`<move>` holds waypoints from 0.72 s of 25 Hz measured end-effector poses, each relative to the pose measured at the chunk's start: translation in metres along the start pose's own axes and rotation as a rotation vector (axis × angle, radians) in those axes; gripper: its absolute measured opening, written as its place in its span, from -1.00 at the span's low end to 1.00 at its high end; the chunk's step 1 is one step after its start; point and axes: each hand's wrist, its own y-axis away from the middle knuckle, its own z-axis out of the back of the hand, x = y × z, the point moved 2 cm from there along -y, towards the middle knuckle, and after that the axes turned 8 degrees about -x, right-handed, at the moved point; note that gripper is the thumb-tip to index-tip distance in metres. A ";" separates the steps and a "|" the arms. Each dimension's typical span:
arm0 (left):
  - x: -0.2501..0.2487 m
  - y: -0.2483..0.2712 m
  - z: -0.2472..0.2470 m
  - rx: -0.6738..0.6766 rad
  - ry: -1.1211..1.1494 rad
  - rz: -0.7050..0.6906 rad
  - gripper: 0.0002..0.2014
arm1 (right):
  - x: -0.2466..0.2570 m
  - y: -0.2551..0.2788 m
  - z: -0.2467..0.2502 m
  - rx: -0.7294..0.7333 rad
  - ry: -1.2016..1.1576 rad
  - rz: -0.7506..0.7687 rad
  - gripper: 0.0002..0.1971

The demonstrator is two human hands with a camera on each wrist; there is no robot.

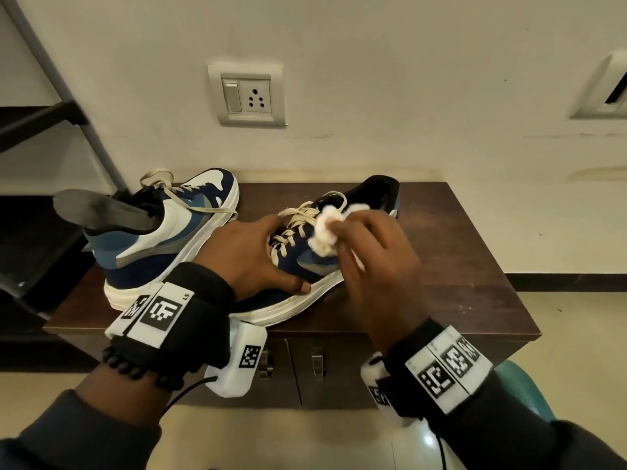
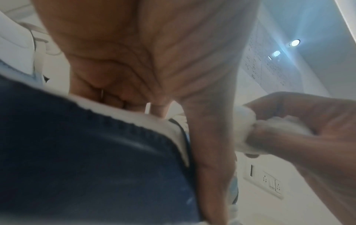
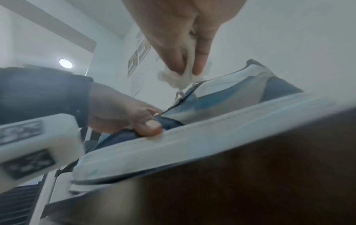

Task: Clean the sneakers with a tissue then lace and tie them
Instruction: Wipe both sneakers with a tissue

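Two blue-and-white sneakers sit on a dark wooden cabinet top (image 1: 458,266). The near sneaker (image 1: 305,266) lies tilted, its cream laces (image 1: 291,225) loosely threaded. My left hand (image 1: 251,256) grips its toe end, thumb on the white sole edge (image 3: 192,134), fingers over the upper. My right hand (image 1: 369,245) pinches a crumpled white tissue (image 1: 324,232) and presses it against the sneaker's side near the laces (image 3: 181,89). The other sneaker (image 1: 163,232) stands behind at the left with a grey insole (image 1: 101,208) sticking out of it.
A wall socket with switch (image 1: 247,95) is on the wall behind. A dark metal shelf frame (image 1: 51,123) stands at the left. Cabinet doors with handles (image 1: 317,364) are below the front edge. The right half of the cabinet top holds nothing.
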 end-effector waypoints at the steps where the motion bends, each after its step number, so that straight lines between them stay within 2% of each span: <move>1: 0.000 0.001 0.000 -0.003 0.009 -0.006 -0.02 | 0.002 -0.004 -0.005 0.017 0.026 0.019 -0.82; 5: 0.001 -0.001 0.000 0.018 0.042 -0.012 -0.05 | -0.002 0.037 -0.009 0.233 0.141 0.100 -0.73; 7: 0.001 -0.002 0.001 0.019 0.014 -0.013 -0.05 | -0.009 0.053 -0.002 0.314 0.126 0.111 -0.75; 8: 0.001 -0.001 0.001 0.018 0.004 -0.012 -0.06 | -0.011 0.053 0.001 0.320 0.111 0.112 -0.79; 10: 0.001 0.000 0.001 0.014 0.009 -0.011 -0.06 | -0.011 0.040 0.005 0.228 0.057 0.077 -0.86; 12: 0.002 0.001 0.000 0.018 0.022 -0.009 -0.07 | -0.008 0.025 0.003 0.113 0.018 0.041 -0.86; 13: 0.002 0.001 -0.001 0.020 0.026 -0.011 -0.07 | -0.004 0.022 0.001 0.107 0.023 0.042 -0.85; 18: 0.001 0.000 0.001 0.031 0.029 -0.016 -0.08 | -0.010 0.056 -0.003 0.326 0.068 0.067 -0.82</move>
